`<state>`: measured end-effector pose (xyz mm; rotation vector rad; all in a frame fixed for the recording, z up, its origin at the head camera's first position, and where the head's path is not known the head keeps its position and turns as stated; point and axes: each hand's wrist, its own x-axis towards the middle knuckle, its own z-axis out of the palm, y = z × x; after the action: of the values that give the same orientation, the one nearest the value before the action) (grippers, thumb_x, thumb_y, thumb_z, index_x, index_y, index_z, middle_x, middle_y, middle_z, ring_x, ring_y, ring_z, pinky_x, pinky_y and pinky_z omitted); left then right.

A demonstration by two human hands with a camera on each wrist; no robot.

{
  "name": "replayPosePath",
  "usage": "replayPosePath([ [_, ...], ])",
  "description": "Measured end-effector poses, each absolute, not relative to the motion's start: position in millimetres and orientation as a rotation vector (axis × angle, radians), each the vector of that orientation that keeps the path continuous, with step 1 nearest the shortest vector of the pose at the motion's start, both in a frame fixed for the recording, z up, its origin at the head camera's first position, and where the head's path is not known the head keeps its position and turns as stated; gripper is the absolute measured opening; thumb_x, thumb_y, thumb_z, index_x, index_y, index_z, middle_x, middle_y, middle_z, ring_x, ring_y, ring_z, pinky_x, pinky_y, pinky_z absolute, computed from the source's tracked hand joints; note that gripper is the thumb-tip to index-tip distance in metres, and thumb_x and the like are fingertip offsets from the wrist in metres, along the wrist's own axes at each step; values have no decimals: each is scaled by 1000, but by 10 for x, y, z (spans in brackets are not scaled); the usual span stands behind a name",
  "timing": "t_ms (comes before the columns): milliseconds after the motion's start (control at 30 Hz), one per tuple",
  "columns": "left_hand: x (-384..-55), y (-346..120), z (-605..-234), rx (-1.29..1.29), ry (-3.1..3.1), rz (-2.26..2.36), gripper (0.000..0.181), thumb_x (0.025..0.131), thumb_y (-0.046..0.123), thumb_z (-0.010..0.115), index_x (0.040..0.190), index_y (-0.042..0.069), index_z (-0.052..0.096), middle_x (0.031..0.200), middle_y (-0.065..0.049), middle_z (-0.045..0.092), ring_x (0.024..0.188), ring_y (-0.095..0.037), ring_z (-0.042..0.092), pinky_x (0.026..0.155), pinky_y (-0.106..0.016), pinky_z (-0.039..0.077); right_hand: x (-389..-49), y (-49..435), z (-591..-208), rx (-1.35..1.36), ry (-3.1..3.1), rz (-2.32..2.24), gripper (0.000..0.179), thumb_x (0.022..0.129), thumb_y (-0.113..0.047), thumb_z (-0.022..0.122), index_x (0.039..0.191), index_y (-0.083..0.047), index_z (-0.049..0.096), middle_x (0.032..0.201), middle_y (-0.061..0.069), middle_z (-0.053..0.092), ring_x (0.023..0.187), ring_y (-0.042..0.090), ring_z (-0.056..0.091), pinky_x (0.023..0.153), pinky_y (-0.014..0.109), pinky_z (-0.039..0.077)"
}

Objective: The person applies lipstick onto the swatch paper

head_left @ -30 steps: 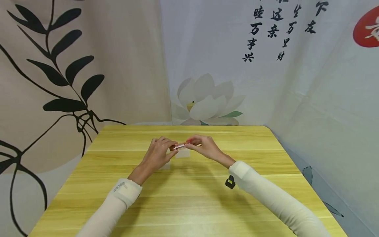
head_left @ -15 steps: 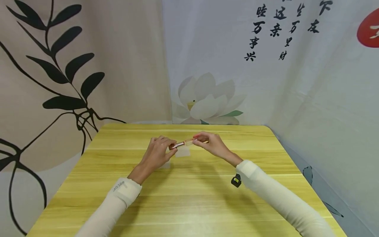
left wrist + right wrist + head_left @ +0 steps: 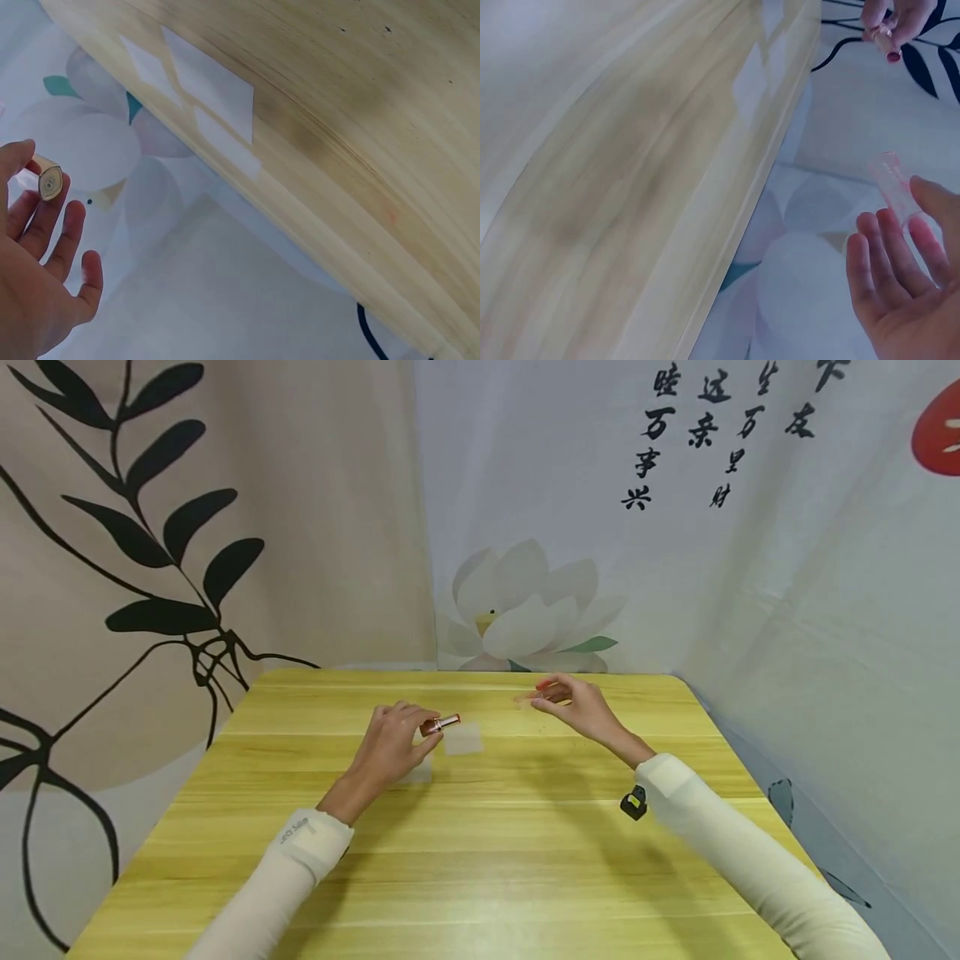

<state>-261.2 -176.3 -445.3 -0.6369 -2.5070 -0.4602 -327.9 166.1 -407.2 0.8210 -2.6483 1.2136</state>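
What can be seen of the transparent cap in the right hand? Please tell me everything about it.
The transparent cap is a slim, hollow-looking tube with a faint pink tint, glossy like clear plastic. The right hand pinches one end between thumb and index finger; the other end sticks out past the fingertips. It is tilted, held up off the table, and apart from the lipstick-like tube in the left hand. Any marking is too faint to tell.

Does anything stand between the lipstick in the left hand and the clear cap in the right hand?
No, nothing visible does: between the lipstick and the clear cap there is only open air.
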Motion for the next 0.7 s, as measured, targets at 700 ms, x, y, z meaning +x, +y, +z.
replayPosePath([
  [700, -2642, -1803, -4510, -624, -2519, -502, 25, 93, 26, 81, 114, 12, 78, 94, 4, 75, 93, -19, 65, 85, -45, 44, -3421, 2352, -4440, 837, -2746, 885, 31, 98, -8, 72, 128, 1, 71, 115, 21, 74, 95, 35, 74, 82, 49, 60],
])
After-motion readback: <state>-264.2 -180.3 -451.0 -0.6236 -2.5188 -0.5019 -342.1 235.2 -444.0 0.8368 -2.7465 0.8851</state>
